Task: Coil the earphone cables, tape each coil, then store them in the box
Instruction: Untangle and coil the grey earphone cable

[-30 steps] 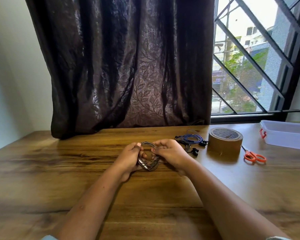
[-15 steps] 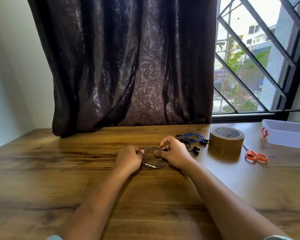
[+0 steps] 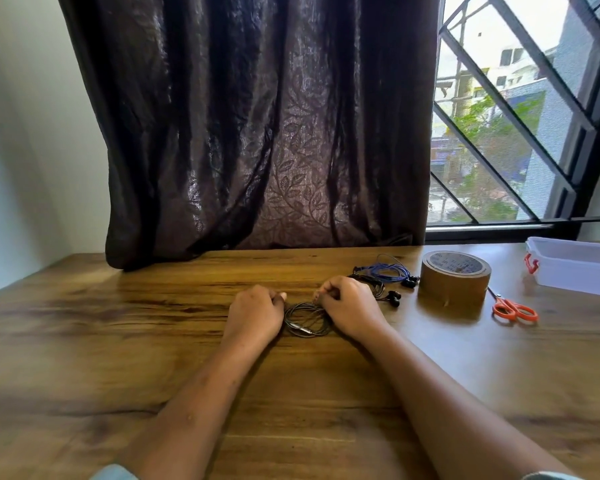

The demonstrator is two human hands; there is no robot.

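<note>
L hand (image 3: 253,311) & R hand (image 3: 352,306), fingers curled, pinch opp. sides of the grey earphone coil (image 3: 305,328), which lies flat on the wooden table (image 3: 118,341) btw them. Just right of R hand: black earphones (image 3: 386,293), blue earphones (image 3: 390,270) behind. Then brown tape roll (image 3: 454,287), orange scissors (image 3: 515,309). Far right, clear plastic box (image 3: 575,270) w/ red latch; contents can't be made out.

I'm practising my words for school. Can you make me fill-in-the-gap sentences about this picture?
1. The left hand and right hand hold a coiled cable at the wooden ____.
2. The ____ have orange handles.
3. The tape roll is coloured ____.
Missing words: table; scissors; brown.
</note>
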